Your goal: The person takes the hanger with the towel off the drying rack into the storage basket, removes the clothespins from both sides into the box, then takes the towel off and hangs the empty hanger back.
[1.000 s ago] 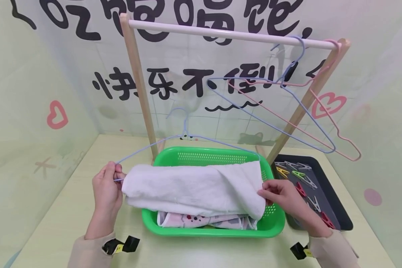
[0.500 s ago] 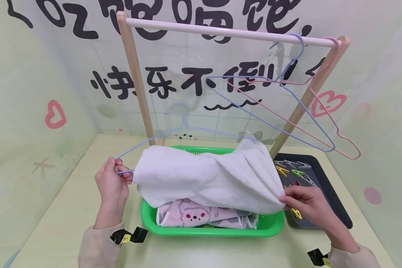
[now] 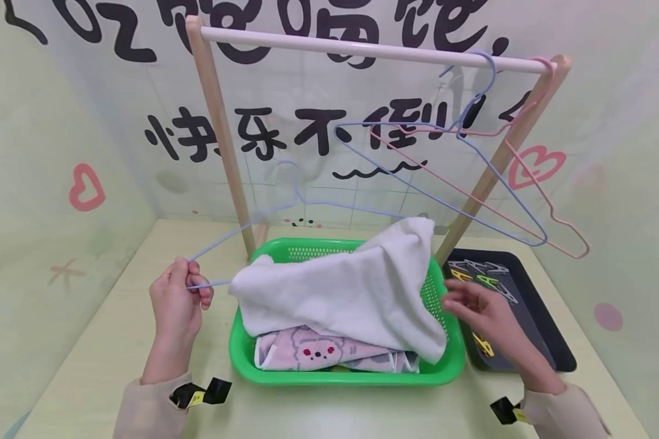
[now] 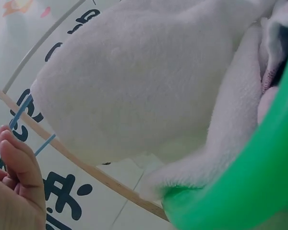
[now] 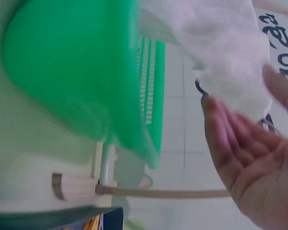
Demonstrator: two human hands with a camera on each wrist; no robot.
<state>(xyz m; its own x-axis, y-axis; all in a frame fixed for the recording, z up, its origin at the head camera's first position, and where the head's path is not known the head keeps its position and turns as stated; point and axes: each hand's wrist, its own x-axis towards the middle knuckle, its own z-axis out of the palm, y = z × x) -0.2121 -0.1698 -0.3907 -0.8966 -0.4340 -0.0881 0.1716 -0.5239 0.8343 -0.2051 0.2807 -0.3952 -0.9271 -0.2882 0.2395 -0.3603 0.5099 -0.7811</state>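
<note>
My left hand (image 3: 178,292) grips the left corner of a thin blue clothes hanger (image 3: 216,283), hook upward. A white towel (image 3: 335,286) is draped over the hanger's lower bar and covers most of it, its right part bunched and slanting down. Below the towel stands a green plastic basket (image 3: 340,379), where a folded pink and grey cloth (image 3: 285,352) with a cartoon face lies. My right hand (image 3: 486,311) is just right of the towel's edge, fingers apart and holding nothing; the right wrist view shows the same hand (image 5: 259,163) beside the towel.
A wooden rack with a white rail (image 3: 357,49) stands behind the basket. A second blue hanger (image 3: 401,175) and a pink hanger (image 3: 568,227) hang at its right end. On the right, a dark tray (image 3: 549,341) holds several coloured clothespins.
My right hand pulled the towel's right edge outward, then let go and drew slightly back. The towel's right side now sags toward the basket. The left hand keeps its grip on the hanger.
</note>
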